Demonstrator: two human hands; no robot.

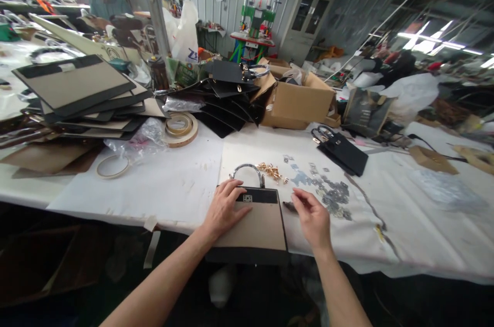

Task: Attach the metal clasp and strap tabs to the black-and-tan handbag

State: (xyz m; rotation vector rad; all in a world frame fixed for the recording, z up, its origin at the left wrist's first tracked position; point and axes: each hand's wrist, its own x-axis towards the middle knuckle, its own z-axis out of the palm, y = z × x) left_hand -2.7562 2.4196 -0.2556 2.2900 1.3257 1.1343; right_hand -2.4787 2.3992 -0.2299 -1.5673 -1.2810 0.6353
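A flat bag panel (259,226), tan with a black border and a grey curved handle (247,168) at its far end, lies at the table's near edge. My left hand (226,206) rests flat on its upper left part, fingers stretched out beside a small metal plate (247,198). My right hand (312,216) hovers just right of the panel, fingers curled in a pinch over a small dark piece (289,206) on the cloth. A heap of gold fittings (273,171) and scattered grey metal pieces (328,193) lie just beyond.
Stacked tan-and-black panels (77,93) fill the left. Tape rolls (181,129) sit behind them. Black bag parts (227,95) and a cardboard box (299,103) stand at the back centre; a finished black bag (341,152) lies to the right. Another person sits far left.
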